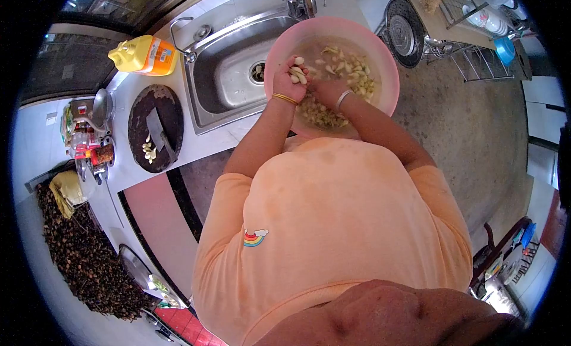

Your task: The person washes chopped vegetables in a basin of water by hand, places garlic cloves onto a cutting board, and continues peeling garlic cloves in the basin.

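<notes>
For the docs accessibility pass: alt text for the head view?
Left hand cups pale peeled cloves, apparently garlic, over a round pink plastic basin of cloudy water and more cloves; right hand reaches in. To the left: a rectangular stainless-steel sink, then a grey-bladed cleaver on a dark round chopping board.

From the wearer's head, the lone camera looks forward and steeply down past the orange shirt (333,221), which looms close to the lens just below the pink basin (389,66). Its wide, bowed view — dark around the rim — reaches beyond the basin to the sink (229,78) on its left and the floor (452,120) on its right.
</notes>
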The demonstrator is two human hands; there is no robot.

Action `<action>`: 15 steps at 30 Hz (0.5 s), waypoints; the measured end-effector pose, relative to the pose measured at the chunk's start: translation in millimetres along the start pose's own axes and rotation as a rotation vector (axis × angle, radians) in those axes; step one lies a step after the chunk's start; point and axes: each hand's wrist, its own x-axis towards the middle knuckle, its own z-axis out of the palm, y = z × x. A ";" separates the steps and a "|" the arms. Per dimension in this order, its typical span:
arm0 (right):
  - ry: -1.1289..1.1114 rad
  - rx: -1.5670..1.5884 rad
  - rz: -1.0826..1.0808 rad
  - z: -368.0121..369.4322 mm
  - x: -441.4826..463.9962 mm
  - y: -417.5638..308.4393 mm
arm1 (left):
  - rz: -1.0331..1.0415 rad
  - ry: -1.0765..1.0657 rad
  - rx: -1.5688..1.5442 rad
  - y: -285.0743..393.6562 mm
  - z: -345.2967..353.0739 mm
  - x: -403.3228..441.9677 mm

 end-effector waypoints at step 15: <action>0.206 0.314 0.197 -3.9 16.4 39.4 | -0.038 -0.007 0.052 -2.6 1.3 -0.7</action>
